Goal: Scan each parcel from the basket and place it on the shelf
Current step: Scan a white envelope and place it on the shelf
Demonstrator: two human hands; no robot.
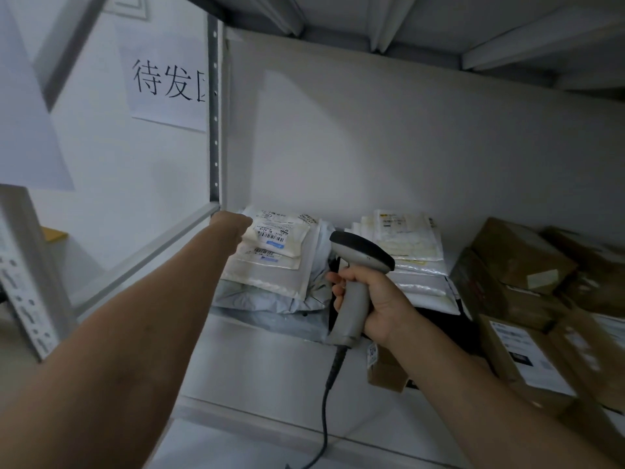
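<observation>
Shelf [257, 367]: grey polybags [270, 297] left, mailer stack [417, 265] mid (base unclear), cardboard boxes [521, 258] right.

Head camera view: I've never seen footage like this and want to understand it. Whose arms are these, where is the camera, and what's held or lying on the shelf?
No machine here: the camera sits on a person's head, looking forward and down, so both arms are their own. The right hand grips a barcode scanner by its handle; its cable hangs down. The left hand reaches to the top of a stack of white parcels at the back left of the shelf; its fingers are hidden, so I cannot tell whether it holds one. Beside it lies a second white stack, and brown cardboard boxes sit to the right.
</observation>
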